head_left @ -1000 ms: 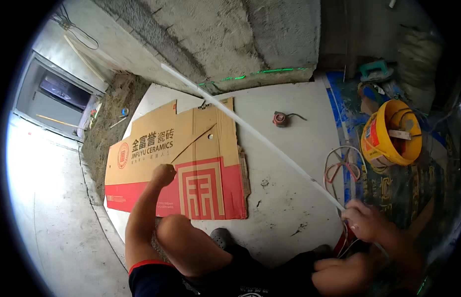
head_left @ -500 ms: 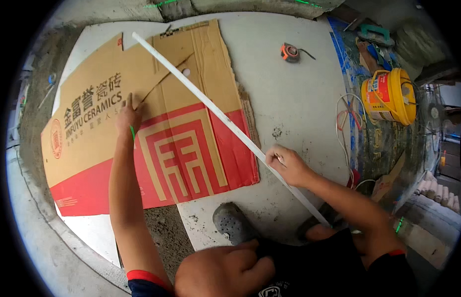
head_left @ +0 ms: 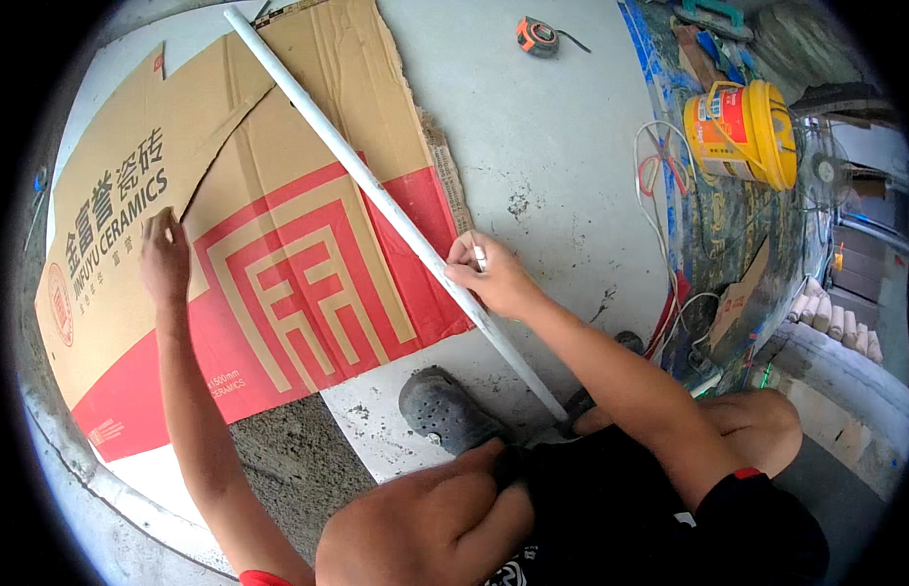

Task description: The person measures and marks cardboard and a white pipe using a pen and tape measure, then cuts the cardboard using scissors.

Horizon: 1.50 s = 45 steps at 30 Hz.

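A flattened tan and red cardboard box (head_left: 308,283) lies before me, with a slanting slit across its upper part. My left hand (head_left: 167,259) is at the lower end of the slit, fingers curled and pinching the cardboard at its edge. A long white pipe (head_left: 322,127) runs diagonally across the box, from the upper left down to beside my foot. My right hand (head_left: 493,273) grips the pipe near the box's right edge, thumb and fingertips against it. Something small and white (head_left: 480,257) shows at its fingers; I cannot tell what it is.
An orange and black tape measure (head_left: 538,37) lies on the pale slab (head_left: 532,166). To the right stand a yellow bucket (head_left: 757,137), a looped cable (head_left: 638,161) and a green-handled trowel (head_left: 713,15). My grey clog (head_left: 444,410) is at the box's near edge.
My view has shifted, so the scene sits further left and up. My left fingers have curled in at the slit. The pipe has shifted slightly over the box, covering the small hole.
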{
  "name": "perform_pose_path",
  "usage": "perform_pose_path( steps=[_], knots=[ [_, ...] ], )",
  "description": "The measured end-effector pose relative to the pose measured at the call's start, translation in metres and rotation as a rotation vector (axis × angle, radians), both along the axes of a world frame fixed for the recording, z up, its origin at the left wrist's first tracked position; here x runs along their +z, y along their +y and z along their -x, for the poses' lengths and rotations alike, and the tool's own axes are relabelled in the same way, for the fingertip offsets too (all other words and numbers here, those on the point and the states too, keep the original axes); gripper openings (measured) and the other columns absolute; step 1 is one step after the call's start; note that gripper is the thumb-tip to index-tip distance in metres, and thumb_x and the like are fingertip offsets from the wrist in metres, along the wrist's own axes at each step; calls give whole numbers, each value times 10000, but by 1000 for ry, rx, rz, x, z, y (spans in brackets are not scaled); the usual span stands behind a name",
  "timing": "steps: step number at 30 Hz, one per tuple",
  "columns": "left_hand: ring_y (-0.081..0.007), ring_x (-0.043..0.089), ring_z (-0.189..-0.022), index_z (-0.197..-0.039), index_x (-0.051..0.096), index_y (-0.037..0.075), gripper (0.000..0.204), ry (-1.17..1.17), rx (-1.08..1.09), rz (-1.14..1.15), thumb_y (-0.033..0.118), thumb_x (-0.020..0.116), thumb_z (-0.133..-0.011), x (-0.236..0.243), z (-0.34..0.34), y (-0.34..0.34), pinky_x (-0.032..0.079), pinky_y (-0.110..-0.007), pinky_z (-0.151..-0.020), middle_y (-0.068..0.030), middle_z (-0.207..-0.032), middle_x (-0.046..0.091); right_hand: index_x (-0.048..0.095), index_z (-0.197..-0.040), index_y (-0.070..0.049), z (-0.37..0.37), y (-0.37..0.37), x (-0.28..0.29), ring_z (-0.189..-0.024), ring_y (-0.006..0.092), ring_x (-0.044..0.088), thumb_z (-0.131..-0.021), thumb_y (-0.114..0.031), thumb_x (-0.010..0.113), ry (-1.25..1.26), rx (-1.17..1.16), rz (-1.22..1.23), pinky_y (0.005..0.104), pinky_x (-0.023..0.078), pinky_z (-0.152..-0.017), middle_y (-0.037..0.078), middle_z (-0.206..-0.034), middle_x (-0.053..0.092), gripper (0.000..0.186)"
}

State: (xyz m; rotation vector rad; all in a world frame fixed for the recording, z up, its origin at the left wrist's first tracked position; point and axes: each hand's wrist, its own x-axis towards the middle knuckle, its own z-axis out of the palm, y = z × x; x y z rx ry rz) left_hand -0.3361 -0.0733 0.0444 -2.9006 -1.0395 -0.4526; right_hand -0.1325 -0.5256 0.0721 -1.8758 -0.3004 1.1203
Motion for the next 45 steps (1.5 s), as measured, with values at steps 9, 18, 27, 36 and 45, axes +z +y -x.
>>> perform_pose_path(
  steps=[9, 18, 27, 36, 45],
  knots=[
    [-289, 681, -836, -1141, 688, 56, 301, -241, -309, 475, 211, 727, -886, 2, -61, -192, 575, -390, -697, -118, -990, 637, 571, -1117, -17, 59, -82, 5, -941, 307, 663, -877, -351, 759, -374, 100, 277, 420, 521, -815, 167, -1063, 660, 452],
    [-328, 699, -940, -1362, 567, 99, 591, -63, -229, 514, 359, 753, -866, 6, -84, -245, 593, -402, -695, -130, -1420, 517, 490, -1070, -40, 100, -119, -14, -838, 435, 646, -882, -273, 719, -474, 355, 386, 530, 530, -697, 206, -1046, 579, 377],
    [-323, 719, -922, -1475, 461, 141, 794, 91, -268, 447, 525, 721, -832, 5, -104, -229, 590, -394, -633, -92, -1584, 378, 461, -1207, -12, 103, -115, -12, -854, 493, 633, -920, -263, 645, -459, 464, 418, 561, 537, -721, 246, -1146, 534, 424],
    [-320, 711, -979, -1536, 363, 156, 900, 142, -276, 459, 589, 695, -820, -3, -109, -229, 591, -408, -645, -89, -1621, 311, 462, -1143, -11, 103, -115, -16, -872, 493, 634, -921, -273, 672, -472, 473, 397, 548, 548, -713, 255, -1136, 533, 403],
    [-362, 716, -918, -1562, 226, 14, 1317, 308, -259, 437, 686, 806, -589, 9, -120, -242, 595, -416, -664, -186, -1644, 192, 485, -1101, -21, 95, -111, -12, -819, 443, 659, -947, -267, 619, -482, 553, 462, 552, 544, -694, 224, -1062, 555, 320]
  ],
)
